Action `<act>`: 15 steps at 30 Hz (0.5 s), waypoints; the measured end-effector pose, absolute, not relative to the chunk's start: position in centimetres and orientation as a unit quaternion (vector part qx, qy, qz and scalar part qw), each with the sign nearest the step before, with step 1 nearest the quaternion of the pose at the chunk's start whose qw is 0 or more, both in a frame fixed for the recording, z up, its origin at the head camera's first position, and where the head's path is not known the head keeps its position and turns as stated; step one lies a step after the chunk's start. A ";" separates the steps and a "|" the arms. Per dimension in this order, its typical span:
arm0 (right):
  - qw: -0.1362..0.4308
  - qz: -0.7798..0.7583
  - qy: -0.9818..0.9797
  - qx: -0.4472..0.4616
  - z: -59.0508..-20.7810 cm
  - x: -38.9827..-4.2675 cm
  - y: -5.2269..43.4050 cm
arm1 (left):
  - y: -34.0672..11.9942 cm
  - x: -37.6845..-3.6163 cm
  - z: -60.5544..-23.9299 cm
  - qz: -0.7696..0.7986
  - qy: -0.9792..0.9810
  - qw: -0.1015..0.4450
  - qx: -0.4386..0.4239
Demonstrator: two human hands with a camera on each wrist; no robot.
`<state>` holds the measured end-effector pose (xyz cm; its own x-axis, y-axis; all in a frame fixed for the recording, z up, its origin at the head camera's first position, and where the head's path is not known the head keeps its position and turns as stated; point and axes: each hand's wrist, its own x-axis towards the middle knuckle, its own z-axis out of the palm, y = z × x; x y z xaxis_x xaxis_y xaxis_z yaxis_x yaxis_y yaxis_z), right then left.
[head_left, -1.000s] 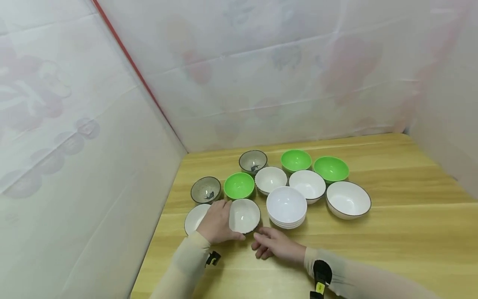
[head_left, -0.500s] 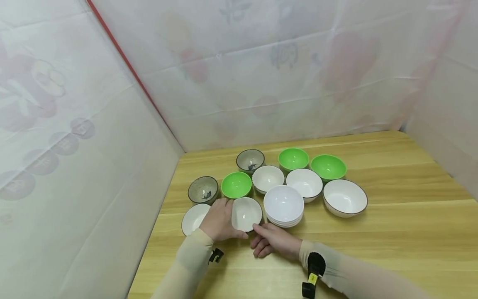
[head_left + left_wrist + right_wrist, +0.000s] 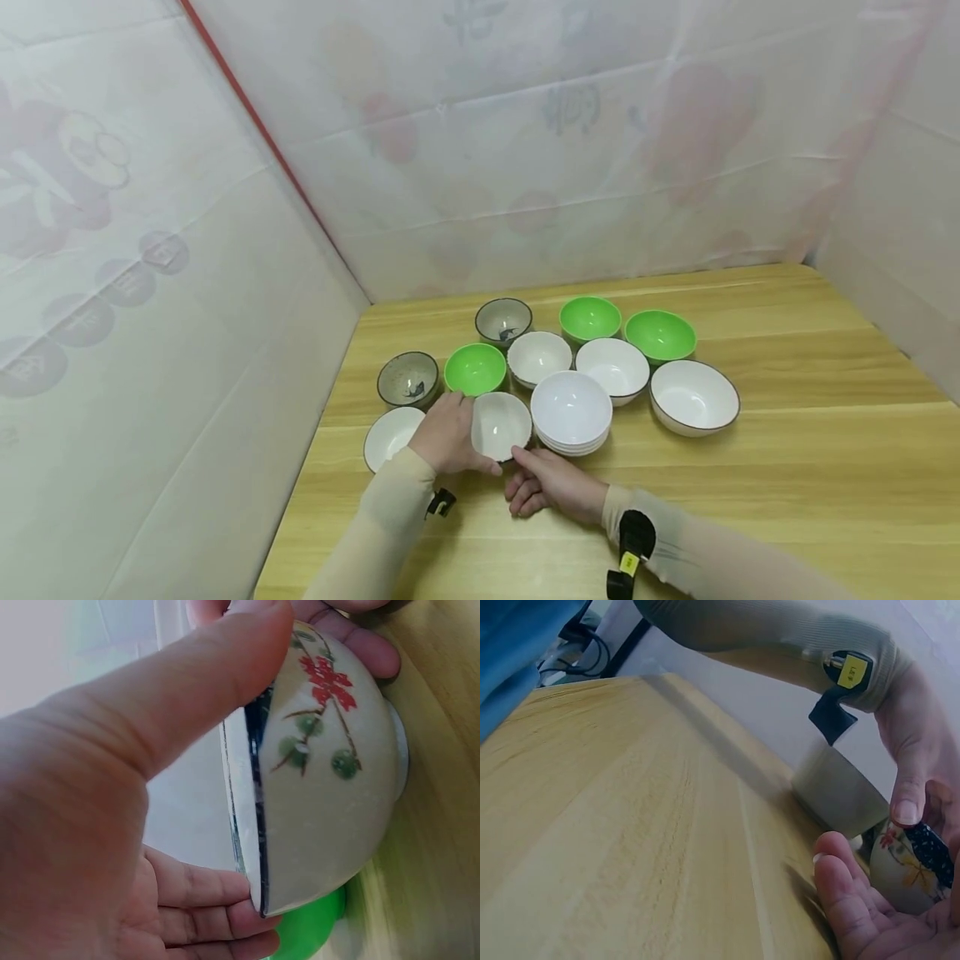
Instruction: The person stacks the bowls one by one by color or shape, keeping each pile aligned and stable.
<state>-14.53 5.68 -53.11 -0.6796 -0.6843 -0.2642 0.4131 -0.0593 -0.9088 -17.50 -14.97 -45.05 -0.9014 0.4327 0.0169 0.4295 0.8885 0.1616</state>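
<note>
Flowered bowl (image 3: 501, 425) gripped at its rim

Head: a steadying step, it seems; left hand (image 3: 452, 437) clamps the bowl, right hand (image 3: 558, 485) touches it. Lifting would call for clearing the white stack (image 3: 572, 408) beside and green bowl (image 3: 476, 369) behind.

Left wrist: fingers (image 3: 202, 889) span the rim.

Right wrist: right fingers slightly apart (gripping or not, I cannot tell).

No lettering is legible: characters (image 3: 572, 104) on the wall sheet (image 3: 480, 192) beyond the desk's (image 3: 810, 467) far edge and the sheet (image 3: 225, 333) along its left edge are faint; the yellow wrist-strap labels (image 3: 852, 671) are too small.
</note>
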 end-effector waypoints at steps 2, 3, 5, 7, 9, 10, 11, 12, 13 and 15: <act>0.383 -0.717 0.570 -0.119 -53.1 -14.6 5.7 | -15.0 -17.6 -45.1 0.075 0.972 0.011 0.223; 0.384 -0.716 0.571 -0.119 -53.1 -14.6 5.7 | -15.0 -17.6 -45.1 0.074 0.972 0.012 0.223; 0.388 -0.715 0.569 -0.122 -53.2 -14.6 5.6 | -15.1 -17.6 -45.3 0.081 0.972 0.013 0.220; 0.393 -0.714 0.565 -0.125 -53.3 -14.7 5.7 | -15.1 -17.4 -45.4 0.092 0.972 0.013 0.216; 0.398 -0.715 0.561 -0.129 -53.4 -14.7 5.7 | -15.2 -17.3 -45.5 0.101 0.972 0.010 0.213; 0.399 -0.716 0.558 -0.131 -53.4 -14.7 5.8 | -15.1 -17.2 -45.5 0.103 0.972 0.010 0.211; 0.400 -0.717 0.556 -0.131 -53.3 -14.7 5.9 | -15.1 -17.2 -45.4 0.104 0.972 0.008 0.210; 0.400 -0.718 0.555 -0.133 -53.2 -14.7 6.0 | -15.0 -17.1 -45.3 0.102 0.973 0.007 0.208; 0.400 -0.719 0.553 -0.135 -53.2 -14.8 6.0 | -15.0 -17.1 -45.3 0.099 0.973 0.006 0.206; 0.400 -0.721 0.548 -0.138 -53.1 -14.8 6.1 | -14.8 -17.2 -45.2 0.097 0.974 0.004 0.204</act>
<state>-14.83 6.09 -53.10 -0.6419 -0.7287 -0.2385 0.4252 -0.0794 -0.9016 -17.18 -14.84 -45.21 -0.9166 0.3985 0.0327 0.3971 0.8978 0.1904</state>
